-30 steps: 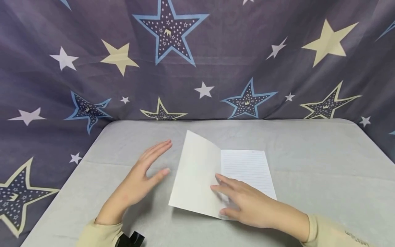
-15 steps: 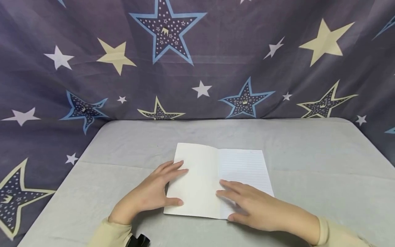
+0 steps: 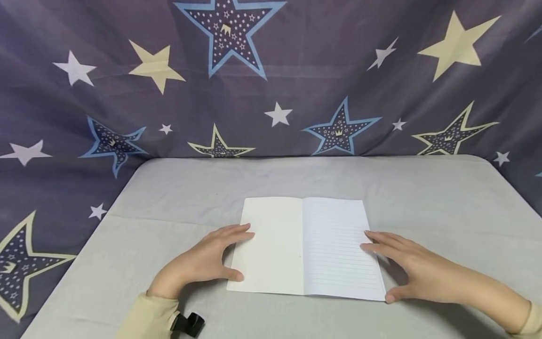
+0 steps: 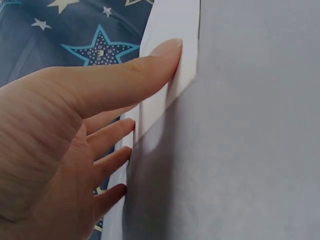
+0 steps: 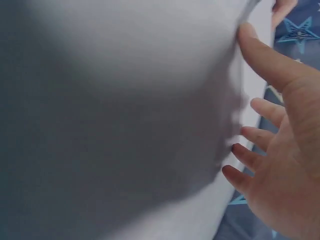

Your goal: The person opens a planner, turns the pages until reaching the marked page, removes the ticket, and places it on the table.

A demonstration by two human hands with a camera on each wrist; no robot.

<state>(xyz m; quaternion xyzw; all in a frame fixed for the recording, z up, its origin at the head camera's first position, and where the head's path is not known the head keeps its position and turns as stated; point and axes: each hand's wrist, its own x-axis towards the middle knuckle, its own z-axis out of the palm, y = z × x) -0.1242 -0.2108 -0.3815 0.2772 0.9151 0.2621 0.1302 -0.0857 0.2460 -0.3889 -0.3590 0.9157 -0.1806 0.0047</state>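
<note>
An open notebook (image 3: 303, 254) lies on the table in the head view. Its left side is a blank cream sheet (image 3: 271, 245), its right side a white ruled page (image 3: 338, 254). My left hand (image 3: 201, 259) rests on the left edge, thumb and fingertips over the margin. In the left wrist view the thumb (image 4: 145, 75) lies along the cream sheet's edge with the fingers spread below. On the other side, my right hand (image 3: 417, 268) has its fingertips at the ruled page's right edge and its thumb at the near right corner. The right wrist view shows those fingers loosely spread.
A light grey cloth covers the table (image 3: 178, 188). Behind it and at the sides hangs a dark curtain (image 3: 296, 56) printed with stars. A small black device (image 3: 189, 324) sits at my left wrist, by the cream sleeve.
The cream sheet has swung down flat to the left. My left hand has come in onto its edge, and my right hand has moved from the centre fold to the right edge.
</note>
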